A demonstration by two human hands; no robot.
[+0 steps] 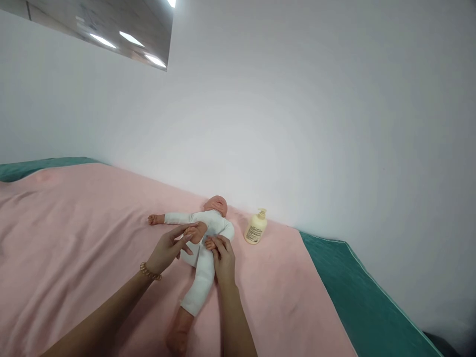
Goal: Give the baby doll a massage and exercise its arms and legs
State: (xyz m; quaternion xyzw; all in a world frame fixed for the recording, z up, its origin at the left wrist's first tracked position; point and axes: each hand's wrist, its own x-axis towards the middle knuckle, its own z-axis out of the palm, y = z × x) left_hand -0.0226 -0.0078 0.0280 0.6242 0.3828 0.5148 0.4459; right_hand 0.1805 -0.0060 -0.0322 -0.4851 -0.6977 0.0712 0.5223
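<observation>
A baby doll [204, 274] in a white cloth body lies on its back on a pink blanket [282, 287], head toward the wall. One of its legs is bent up, and my left hand [171, 249], with a beaded bracelet at the wrist, is closed around the raised foot [195, 232]. My right hand [224, 260] pinches the doll's small hand [210, 243] over its belly. The doll's other arm stretches out to the left, and its other leg extends toward me between my forearms.
A pale yellow pump bottle [256, 228] stands upright right of the doll, close to the white wall [282, 124]. Green covering [357, 282] shows beyond the blanket at the right. A reflective panel [122, 29] hangs on the wall at upper left.
</observation>
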